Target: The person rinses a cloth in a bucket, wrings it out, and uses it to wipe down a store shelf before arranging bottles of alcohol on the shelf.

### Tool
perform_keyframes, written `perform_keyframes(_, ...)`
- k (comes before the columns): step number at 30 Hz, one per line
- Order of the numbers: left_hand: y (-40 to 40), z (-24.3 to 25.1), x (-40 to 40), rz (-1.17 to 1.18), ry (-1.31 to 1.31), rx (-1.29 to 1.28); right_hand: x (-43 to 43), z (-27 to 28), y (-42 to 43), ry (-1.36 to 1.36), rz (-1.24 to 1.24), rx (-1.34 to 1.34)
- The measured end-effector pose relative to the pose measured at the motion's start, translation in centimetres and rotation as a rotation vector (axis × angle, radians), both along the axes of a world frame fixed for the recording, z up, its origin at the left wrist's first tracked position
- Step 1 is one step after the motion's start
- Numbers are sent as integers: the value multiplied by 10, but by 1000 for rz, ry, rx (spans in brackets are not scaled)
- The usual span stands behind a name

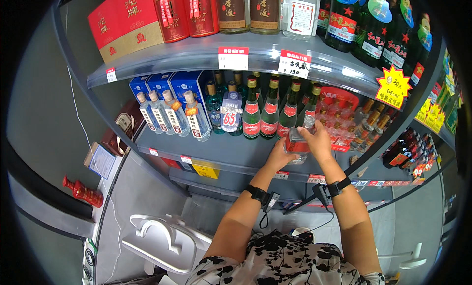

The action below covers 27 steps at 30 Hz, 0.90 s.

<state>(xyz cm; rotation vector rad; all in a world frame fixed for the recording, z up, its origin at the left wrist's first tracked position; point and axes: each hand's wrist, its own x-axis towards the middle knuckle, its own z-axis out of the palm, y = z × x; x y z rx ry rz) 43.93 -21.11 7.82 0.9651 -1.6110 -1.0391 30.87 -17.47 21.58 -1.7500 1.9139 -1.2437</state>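
Observation:
Between both hands, over the front of the middle shelf, is a clear glass liquor bottle (296, 148) with a red band. My left hand (281, 156) grips it from the left and below. My right hand (318, 139) is around its right side, thumb near a clear, round-topped neck or stopper (309, 122). The fingers hide part of the glass, so I cannot tell whether it is one bottle or two close together. Just behind stand green glass bottles (269, 117) with red labels. To the right is a red display tray (337, 97) of small clear bottles.
Small clear bottles (162, 113) stand before blue boxes (186, 84) on the left. Above, the upper shelf (184, 53) bears bottles and a red carton (123, 19). A dark shelf post (398, 128) rises at right. Below left stands a white plastic chair (166, 244); a white cable (79, 111) hangs nearby.

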Motion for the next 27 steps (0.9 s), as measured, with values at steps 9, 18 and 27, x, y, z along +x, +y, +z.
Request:
perform_keyframes(9,-5,-2,21,-179,106,84,13,-4,-1,46,-1,-43)
perform_keyframes(18,-6,-10,31,-148,113,93,25,-3,-1,27,54,-66)
perform_keyframes(27,2,4,38,-117,166,141,31,-3,-2,-4,55,-70)
